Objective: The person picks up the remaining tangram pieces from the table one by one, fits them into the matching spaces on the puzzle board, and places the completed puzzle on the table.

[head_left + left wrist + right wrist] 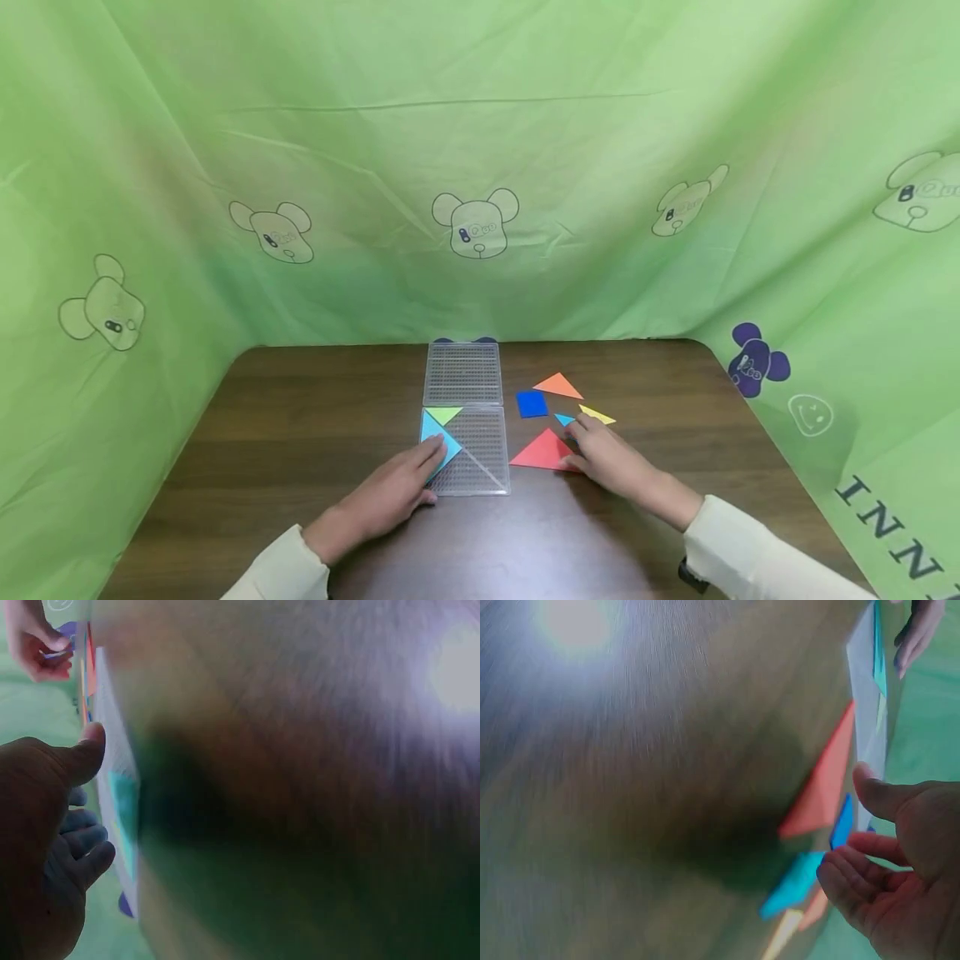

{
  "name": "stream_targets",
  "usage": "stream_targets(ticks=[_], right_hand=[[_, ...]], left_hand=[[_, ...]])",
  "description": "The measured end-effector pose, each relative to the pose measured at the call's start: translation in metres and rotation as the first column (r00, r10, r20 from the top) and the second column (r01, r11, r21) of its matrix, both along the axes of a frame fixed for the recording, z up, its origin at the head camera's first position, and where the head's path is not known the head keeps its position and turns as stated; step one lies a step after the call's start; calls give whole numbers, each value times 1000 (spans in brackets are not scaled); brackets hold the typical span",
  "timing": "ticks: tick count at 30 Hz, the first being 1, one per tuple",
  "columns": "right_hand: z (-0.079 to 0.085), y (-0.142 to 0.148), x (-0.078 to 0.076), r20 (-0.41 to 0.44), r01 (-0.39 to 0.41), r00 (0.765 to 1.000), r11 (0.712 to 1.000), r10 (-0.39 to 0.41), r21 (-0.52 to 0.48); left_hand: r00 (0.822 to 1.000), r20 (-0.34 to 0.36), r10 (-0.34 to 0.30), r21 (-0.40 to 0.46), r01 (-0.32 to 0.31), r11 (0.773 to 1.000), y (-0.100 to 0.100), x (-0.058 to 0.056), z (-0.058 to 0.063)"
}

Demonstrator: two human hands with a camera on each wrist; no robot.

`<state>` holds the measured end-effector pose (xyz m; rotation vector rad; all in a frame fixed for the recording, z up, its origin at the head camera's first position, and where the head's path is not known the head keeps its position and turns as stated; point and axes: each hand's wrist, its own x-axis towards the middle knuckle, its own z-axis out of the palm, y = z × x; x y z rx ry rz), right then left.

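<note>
My left hand (pixel 400 489) rests its fingertips on a large light blue triangle (pixel 431 429), which lies in the lower half of a clear hinged case (pixel 488 433). A lime green triangle (pixel 444 414) lies against it at the case's upper left. Over the loose pieces, my right hand (pixel 611 458) has its fingertips by a light blue piece (pixel 795 883), partly hidden in the head view. Its thumb is above the right corner of a large red triangle (pixel 545 451). Thumb and fingers stand apart in the right wrist view, with nothing pinched between them.
A blue square (pixel 532 404), an orange triangle (pixel 558 385) and a yellow piece (pixel 597 413) lie right of the case. The case's other half (pixel 463 373) lies flat behind. A green printed curtain (pixel 360 275) surrounds the brown wooden table (pixel 300 417).
</note>
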<state>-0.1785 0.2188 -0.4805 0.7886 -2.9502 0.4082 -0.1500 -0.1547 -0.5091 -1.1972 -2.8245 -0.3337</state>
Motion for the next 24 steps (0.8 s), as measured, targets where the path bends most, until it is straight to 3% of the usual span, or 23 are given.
stream_targets(ticks=[6, 10, 18, 21, 24], right_hand=[[-22, -23, 8, 3, 106, 994, 994, -106, -33], [-24, -30, 11, 8, 147, 989, 989, -147, -30], [-23, -41, 7, -59, 214, 975, 977, -213, 11], [-19, -42, 2, -12, 254, 967, 967, -254, 14], [-15, -43, -4, 93, 304, 948, 952, -305, 25]], left_hand=[[1000, 25, 10, -27, -9, 1000, 4, 1, -7], [999, 30, 13, -13, -13, 1000, 3, 0, -9], [1000, 20, 23, -24, -23, 999, 4, -4, -9], [999, 37, 31, -32, -29, 999, 6, -4, -8], [997, 60, 38, -34, -36, 999, 7, -4, -7]])
